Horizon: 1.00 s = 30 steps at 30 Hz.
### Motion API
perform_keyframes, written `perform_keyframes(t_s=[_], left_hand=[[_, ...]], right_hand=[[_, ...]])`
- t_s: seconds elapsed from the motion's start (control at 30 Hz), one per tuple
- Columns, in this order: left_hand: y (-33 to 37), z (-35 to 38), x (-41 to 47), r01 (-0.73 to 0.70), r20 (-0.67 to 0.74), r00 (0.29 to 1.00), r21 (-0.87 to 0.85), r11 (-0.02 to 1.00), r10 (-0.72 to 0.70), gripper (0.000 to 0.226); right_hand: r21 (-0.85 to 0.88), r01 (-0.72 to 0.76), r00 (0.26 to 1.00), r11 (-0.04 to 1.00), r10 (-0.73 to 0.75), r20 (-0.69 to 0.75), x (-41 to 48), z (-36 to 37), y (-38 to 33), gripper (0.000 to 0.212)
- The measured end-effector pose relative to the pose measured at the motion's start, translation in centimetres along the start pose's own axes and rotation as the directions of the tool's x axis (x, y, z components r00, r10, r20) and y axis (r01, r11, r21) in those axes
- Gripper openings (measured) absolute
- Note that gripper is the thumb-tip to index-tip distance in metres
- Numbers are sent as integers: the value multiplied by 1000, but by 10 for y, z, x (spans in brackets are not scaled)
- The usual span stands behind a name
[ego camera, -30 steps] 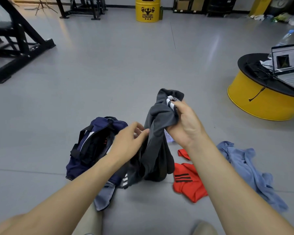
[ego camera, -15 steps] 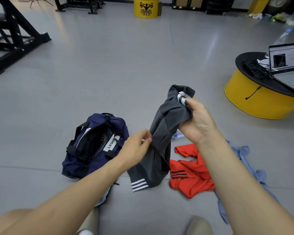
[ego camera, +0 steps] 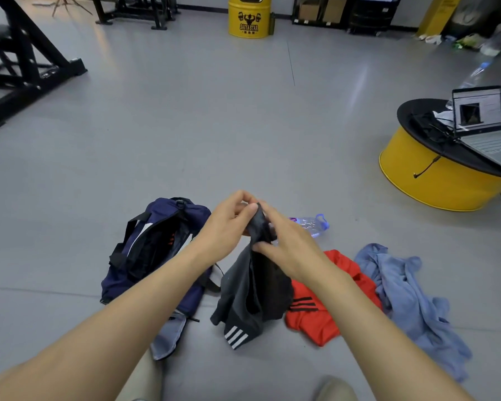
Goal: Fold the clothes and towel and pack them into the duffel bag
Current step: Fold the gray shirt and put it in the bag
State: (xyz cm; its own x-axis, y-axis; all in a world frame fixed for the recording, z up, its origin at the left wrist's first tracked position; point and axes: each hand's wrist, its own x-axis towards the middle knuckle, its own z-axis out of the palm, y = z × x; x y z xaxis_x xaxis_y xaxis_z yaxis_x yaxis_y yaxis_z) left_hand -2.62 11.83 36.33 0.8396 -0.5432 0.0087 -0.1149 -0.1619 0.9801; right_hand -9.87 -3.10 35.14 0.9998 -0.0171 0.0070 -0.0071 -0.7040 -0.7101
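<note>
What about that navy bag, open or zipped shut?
Open. The duffel bag has its top edges spread apart, and the dark interior shows between them.

Grey floor (ego camera: 185, 125) (yellow drum table (ego camera: 434, 188))

Dark grey sports shorts (ego camera: 252, 287) with white hem stripes hang bunched, pinched at the top between the left hand (ego camera: 226, 224) and right hand (ego camera: 289, 247). Left of the grip lies an unzipped navy fabric duffel bag (ego camera: 156, 244). Below and right of it lies a crumpled red shirt (ego camera: 318, 319) with black stripes, and farther right a rumpled light blue towel (ego camera: 411, 296).
</note>
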Motion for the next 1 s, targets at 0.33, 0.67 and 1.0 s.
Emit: perform_keyframes(t_s=[0.33, 0.67, 1.0], left_hand=[[-11, -19, -13, 16, -134, 991, 15, 1000, -13, 15], [-25, 13, -48, -6, -136, 988, 458, 889, 76, 72], [-53, 13, -34, -80, -87, 967, 787, 612, 238, 27]], right_hand=[[41, 2, 946, 999, 11, -324, 14, -4, -8, 16], [220, 119, 837, 968, 21, -547, 20, -39, -54, 34], [295, 139, 849, 945, 40, -528, 19, -71, -59, 21]])
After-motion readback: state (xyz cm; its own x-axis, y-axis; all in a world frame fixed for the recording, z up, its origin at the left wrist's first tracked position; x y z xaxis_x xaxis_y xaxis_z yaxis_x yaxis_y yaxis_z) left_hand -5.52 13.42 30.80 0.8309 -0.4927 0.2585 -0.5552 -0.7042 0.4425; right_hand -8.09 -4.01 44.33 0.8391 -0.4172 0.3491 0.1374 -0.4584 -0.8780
